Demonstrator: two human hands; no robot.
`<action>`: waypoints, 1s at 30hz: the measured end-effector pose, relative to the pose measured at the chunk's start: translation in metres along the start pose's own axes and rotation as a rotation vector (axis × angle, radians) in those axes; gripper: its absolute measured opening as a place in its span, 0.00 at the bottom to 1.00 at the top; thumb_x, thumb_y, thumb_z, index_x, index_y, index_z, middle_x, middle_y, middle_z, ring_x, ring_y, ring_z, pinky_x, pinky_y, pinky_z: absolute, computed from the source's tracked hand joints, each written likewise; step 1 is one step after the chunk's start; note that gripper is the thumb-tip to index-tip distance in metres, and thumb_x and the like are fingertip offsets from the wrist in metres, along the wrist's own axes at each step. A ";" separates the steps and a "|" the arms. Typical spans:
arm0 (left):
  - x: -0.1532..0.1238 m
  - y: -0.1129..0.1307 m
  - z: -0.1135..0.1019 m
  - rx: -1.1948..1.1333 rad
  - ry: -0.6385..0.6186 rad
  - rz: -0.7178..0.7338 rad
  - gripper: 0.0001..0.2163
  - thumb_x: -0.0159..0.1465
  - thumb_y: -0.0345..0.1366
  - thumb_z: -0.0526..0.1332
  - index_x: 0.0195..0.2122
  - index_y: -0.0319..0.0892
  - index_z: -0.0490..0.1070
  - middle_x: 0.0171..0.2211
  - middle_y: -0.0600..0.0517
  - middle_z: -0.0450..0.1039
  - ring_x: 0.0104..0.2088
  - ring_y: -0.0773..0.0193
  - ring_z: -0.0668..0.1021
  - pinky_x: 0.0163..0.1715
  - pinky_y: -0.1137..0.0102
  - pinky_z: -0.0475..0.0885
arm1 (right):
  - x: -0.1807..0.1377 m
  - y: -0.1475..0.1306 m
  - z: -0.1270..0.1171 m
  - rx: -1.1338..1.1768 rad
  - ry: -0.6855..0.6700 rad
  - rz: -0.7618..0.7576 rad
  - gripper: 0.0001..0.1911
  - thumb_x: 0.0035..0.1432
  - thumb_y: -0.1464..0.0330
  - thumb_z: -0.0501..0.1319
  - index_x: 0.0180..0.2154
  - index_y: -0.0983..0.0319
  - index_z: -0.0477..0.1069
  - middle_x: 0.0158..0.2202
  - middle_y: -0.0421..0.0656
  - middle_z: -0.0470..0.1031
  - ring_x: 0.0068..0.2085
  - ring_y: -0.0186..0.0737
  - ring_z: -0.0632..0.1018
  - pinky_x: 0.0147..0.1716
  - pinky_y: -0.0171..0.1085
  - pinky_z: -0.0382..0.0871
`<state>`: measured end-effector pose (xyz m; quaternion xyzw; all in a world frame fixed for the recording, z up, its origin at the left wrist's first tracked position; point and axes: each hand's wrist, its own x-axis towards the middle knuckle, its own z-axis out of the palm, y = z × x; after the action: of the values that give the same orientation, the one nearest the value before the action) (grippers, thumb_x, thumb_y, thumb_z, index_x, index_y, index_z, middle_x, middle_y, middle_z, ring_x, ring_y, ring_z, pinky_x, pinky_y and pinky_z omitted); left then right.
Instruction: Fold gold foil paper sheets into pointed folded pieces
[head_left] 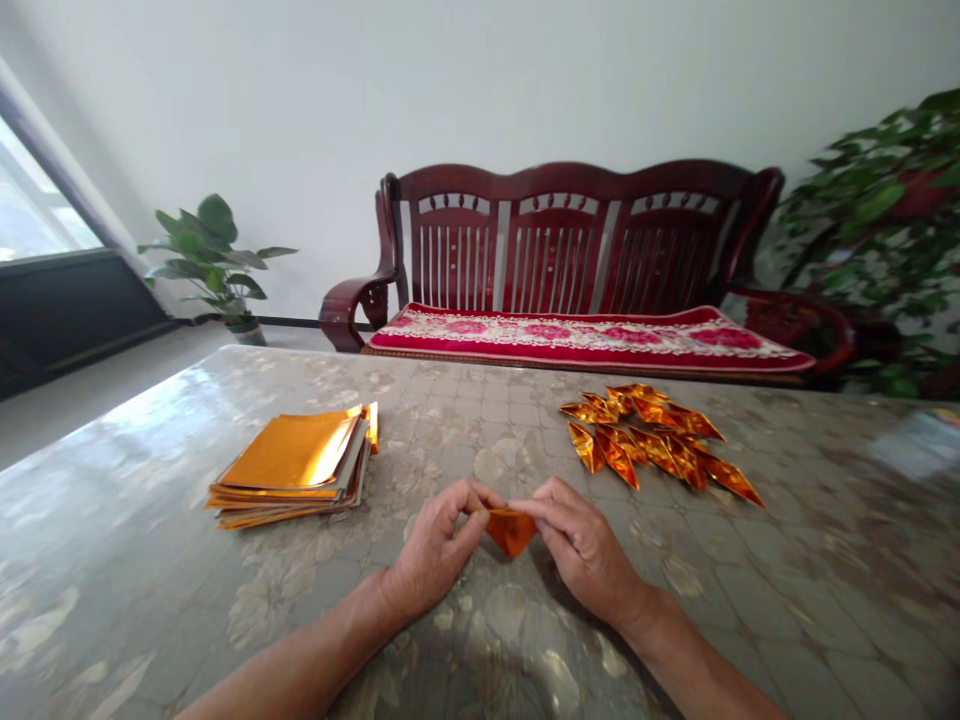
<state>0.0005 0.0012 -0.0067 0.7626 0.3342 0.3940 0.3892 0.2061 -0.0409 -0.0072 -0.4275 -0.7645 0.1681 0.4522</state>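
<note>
Left hand pinches left end of orange, triangular folded foil-paper piece; right hand pinches right end. Piece sits between them, point toward person, over glossy grey floral-patterned tabletop; two-ended grip probably steadies it. Leftward, uneven stack of square gold foil sheets, likely for easy reach. Rightward, loose heap of pointed gold foil shapes, apparently clear of hands. Beyond, dark-red slatted wooden bench.
</note>
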 end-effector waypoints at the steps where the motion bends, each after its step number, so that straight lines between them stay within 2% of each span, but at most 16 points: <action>1: 0.000 0.000 0.000 -0.008 -0.001 -0.007 0.07 0.65 0.30 0.53 0.28 0.44 0.63 0.37 0.53 0.78 0.36 0.66 0.77 0.39 0.72 0.70 | 0.000 0.000 0.000 0.007 -0.007 0.006 0.16 0.68 0.72 0.53 0.48 0.55 0.77 0.34 0.41 0.71 0.36 0.36 0.74 0.37 0.33 0.70; 11: -0.001 0.001 0.003 0.024 0.027 -0.013 0.08 0.65 0.30 0.54 0.27 0.44 0.62 0.33 0.55 0.75 0.33 0.68 0.75 0.36 0.74 0.68 | 0.001 -0.004 -0.001 0.030 -0.027 0.053 0.13 0.66 0.74 0.52 0.38 0.59 0.75 0.32 0.41 0.69 0.35 0.37 0.73 0.36 0.34 0.67; 17: -0.002 -0.001 0.005 0.038 0.038 -0.039 0.09 0.66 0.31 0.53 0.27 0.44 0.62 0.33 0.55 0.75 0.33 0.68 0.75 0.37 0.74 0.68 | 0.001 -0.002 0.001 0.033 -0.040 0.076 0.11 0.68 0.71 0.53 0.41 0.58 0.75 0.33 0.41 0.71 0.37 0.37 0.74 0.37 0.33 0.67; 21: -0.002 -0.003 0.006 0.049 0.007 -0.074 0.08 0.66 0.32 0.55 0.29 0.43 0.67 0.32 0.55 0.76 0.33 0.67 0.76 0.36 0.74 0.68 | 0.001 -0.001 0.004 0.037 -0.071 0.136 0.08 0.67 0.67 0.57 0.38 0.58 0.74 0.32 0.39 0.71 0.35 0.36 0.74 0.36 0.32 0.66; 25: -0.001 -0.005 0.005 0.029 0.014 -0.111 0.07 0.64 0.35 0.59 0.30 0.42 0.72 0.30 0.54 0.77 0.33 0.65 0.77 0.37 0.73 0.68 | 0.000 -0.002 0.008 0.012 -0.044 0.181 0.11 0.67 0.67 0.57 0.30 0.60 0.70 0.28 0.38 0.69 0.32 0.35 0.72 0.34 0.32 0.64; 30: -0.002 -0.009 0.007 -0.060 0.052 -0.161 0.06 0.60 0.37 0.64 0.29 0.41 0.74 0.26 0.54 0.76 0.29 0.66 0.76 0.33 0.74 0.68 | -0.001 -0.003 0.009 -0.002 0.007 0.182 0.12 0.66 0.68 0.56 0.28 0.60 0.68 0.27 0.38 0.67 0.30 0.34 0.71 0.32 0.32 0.62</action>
<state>0.0036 0.0016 -0.0183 0.7108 0.3924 0.3912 0.4334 0.1967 -0.0421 -0.0104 -0.4961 -0.7211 0.2062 0.4375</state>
